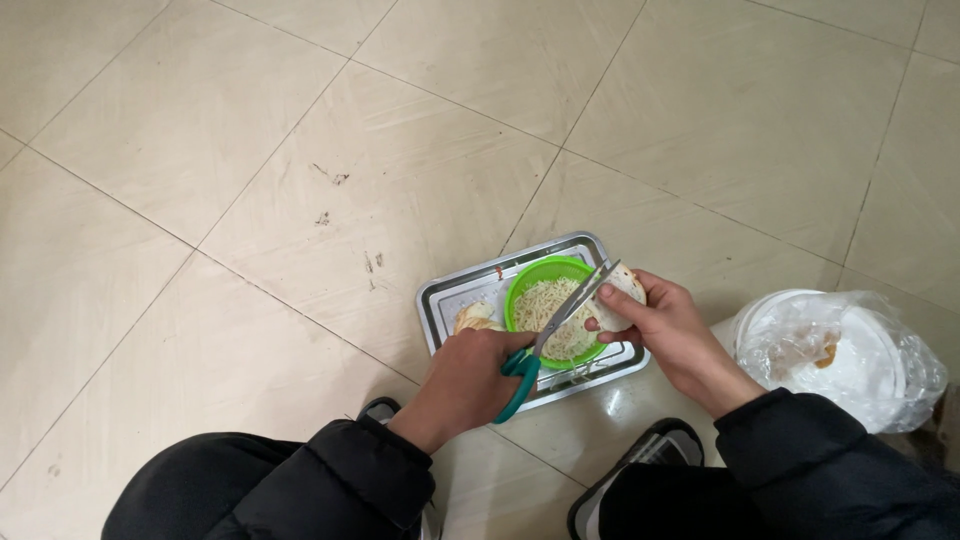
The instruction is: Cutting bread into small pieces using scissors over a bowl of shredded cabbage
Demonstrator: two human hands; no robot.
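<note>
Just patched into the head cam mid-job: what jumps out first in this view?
The bright green bowl of pale shreds, sitting in a steel tray on the tiled floor. Above it, the left hand works teal-handled scissors against a pale piece held in the right hand. A bag-lined white bucket stands at right.

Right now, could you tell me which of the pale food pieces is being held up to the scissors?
The piece in the right hand, over the green bowl at the scissors; the other piece lies untouched in the tray.

Pale beige tiled floor, dark grout lines, few scuff marks
</note>
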